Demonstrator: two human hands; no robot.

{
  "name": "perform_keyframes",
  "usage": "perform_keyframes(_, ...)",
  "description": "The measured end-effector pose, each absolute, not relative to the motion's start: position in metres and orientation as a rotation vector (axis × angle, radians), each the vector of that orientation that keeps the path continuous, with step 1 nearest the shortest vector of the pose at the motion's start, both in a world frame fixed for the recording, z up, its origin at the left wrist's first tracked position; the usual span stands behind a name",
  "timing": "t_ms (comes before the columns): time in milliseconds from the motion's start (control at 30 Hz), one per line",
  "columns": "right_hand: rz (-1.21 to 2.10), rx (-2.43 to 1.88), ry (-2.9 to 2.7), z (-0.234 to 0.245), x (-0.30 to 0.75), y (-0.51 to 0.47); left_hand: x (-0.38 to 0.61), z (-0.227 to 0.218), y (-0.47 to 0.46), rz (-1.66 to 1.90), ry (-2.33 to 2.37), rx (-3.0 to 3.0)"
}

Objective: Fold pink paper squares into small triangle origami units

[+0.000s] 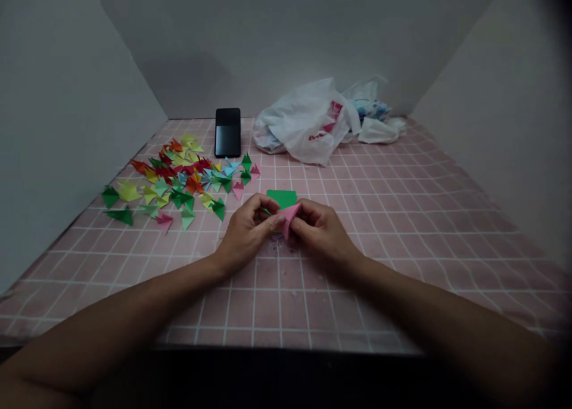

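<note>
Between my two hands is a small pink folded paper (290,214), with a pointed tip toward the upper right. My left hand (252,227) pinches it from the left, thumb on the near face. From the other side, the fingers of my right hand (322,230) are closed on its right part. Just beyond the fingers lies green square paper (281,198), partly covered by my hands. Many small folded paper pieces (181,197) in red, yellow, green, blue and pink are spread over the left of the table.
A black phone (227,133) lies at the back, behind the folded pieces. Right of it rests a crumpled white plastic bag (308,120) with red print, and a blue-patterned packet (370,108) beside it. A pink checked cloth (402,230) covers the table, with pale walls around.
</note>
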State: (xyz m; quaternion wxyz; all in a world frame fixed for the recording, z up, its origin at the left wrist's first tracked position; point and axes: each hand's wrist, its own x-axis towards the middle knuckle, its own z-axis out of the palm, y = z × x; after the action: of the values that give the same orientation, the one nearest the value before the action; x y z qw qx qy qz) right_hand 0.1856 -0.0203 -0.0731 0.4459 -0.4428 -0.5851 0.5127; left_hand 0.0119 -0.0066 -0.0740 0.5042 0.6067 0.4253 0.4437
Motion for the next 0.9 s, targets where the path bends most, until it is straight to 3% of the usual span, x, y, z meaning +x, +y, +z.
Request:
perform_keyframes(167,0.667,-1.148,-1.790,-0.073,0.189,-0.022,0.012,-0.073,-0.012,1.066,1.017,1.713)
perform_keyframes(667,0.189,-1.129,-1.949,-0.076,0.183,-0.032,0.012,-0.069,-0.019,1.280,1.114,2.631)
perform_keyframes(900,0.092,-1.060,-1.977,-0.077,0.184,-0.025,0.015,-0.065,-0.023,1.247,1.123,2.672)
